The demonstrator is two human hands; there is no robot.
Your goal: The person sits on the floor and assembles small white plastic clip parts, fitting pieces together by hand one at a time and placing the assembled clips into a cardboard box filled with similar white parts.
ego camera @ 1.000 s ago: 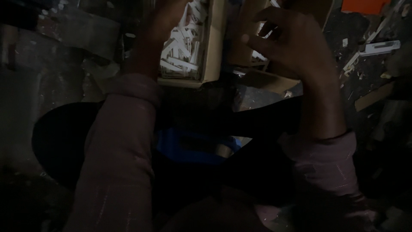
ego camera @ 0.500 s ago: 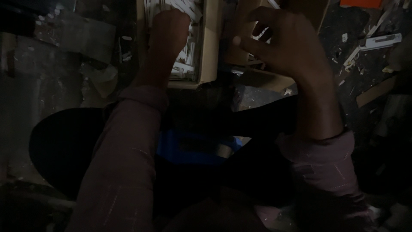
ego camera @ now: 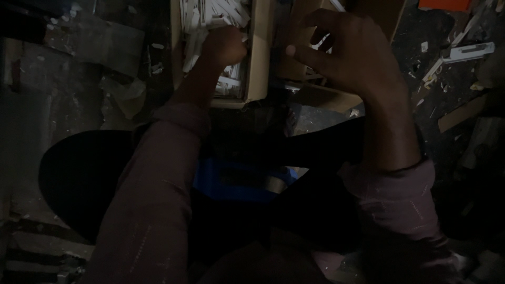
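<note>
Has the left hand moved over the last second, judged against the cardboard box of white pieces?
Yes. The left hand has pulled back toward the near wall of the cardboard box and is now a closed fist among the white pieces.

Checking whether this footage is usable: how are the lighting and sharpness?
Head view: very dim overall, lower half nearly black; only the white strips in the cardboard box read brightly. Left hand and right hand are shadowed and slightly soft; no glare.

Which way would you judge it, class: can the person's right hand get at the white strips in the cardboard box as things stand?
Probably yes. The right hand hovers beside the open-topped cardboard box; only its low wall stands between, though the left hand covers some white strips.
</note>
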